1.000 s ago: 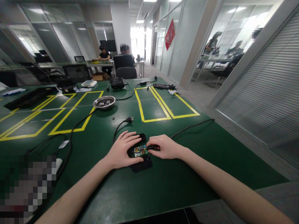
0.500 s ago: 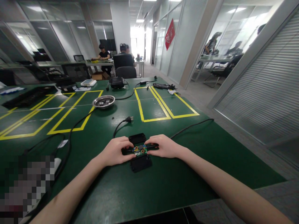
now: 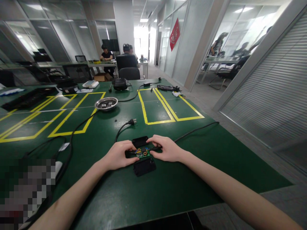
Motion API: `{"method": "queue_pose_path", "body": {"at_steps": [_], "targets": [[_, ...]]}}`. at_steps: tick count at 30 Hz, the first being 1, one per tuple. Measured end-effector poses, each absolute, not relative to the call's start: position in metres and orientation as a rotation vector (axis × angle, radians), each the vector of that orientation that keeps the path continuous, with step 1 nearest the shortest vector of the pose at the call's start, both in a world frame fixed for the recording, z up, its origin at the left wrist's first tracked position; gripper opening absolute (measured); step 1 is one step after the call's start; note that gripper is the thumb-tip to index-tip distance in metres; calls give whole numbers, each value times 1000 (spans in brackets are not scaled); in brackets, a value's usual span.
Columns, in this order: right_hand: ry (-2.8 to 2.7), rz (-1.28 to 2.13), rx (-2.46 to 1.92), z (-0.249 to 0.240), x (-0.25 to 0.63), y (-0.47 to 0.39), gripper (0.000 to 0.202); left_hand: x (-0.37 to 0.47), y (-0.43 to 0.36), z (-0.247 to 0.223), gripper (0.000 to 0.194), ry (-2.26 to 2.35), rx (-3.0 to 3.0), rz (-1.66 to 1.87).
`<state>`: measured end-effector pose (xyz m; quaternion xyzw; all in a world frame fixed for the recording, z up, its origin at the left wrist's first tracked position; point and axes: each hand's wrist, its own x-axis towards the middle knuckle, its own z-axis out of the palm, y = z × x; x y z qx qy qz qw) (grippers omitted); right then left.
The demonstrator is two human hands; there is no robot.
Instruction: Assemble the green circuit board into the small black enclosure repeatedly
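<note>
A small green circuit board (image 3: 143, 153) with two copper-coloured rings lies between my hands, a black cable leading off at each end. My left hand (image 3: 118, 155) grips its left end between thumb and fingers. At the right end is my right hand (image 3: 165, 149), thumb by the board's edge and index finger raised apart from it, near the upper shell. One black case half (image 3: 140, 141) rests just beyond the board, and another black case half (image 3: 144, 167) lies on the near side.
On the green table (image 3: 115, 198) stand a metal bowl (image 3: 106, 104) with metal parts, a plug (image 3: 131, 121), a black tripod (image 3: 168, 88) and a black case (image 3: 120, 84). Cables run left and right. People sit at desks farther back.
My right index finger has lifted away from the board toward the upper case half. The board has shifted slightly left and tilted a little.
</note>
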<state>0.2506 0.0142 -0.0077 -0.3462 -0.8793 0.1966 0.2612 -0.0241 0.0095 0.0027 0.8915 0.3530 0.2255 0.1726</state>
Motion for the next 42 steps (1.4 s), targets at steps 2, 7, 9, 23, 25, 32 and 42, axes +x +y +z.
{"method": "queue_pose_path", "body": {"at_steps": [2,7,9,23,25,32,42], "targets": [[-2373,467,-988,-9,248,13,53,-24,10,2,19,1011,2526,637],[-2388,545,-945,-10,245,14,59,-25,12,1,19,1004,2534,623],[-2391,575,-924,-9,246,14,58,-26,13,2,20,1006,2548,616],[-2377,531,-896,-6,251,8,47,-26,13,4,21,981,2638,606],[-2321,558,-907,-4,253,8,35,-26,12,5,20,990,2639,602],[-2374,575,-849,-5,260,13,23,-27,12,6,26,993,2518,579],[-2418,572,-844,-6,262,18,24,-25,11,12,26,1065,2406,501]]}}
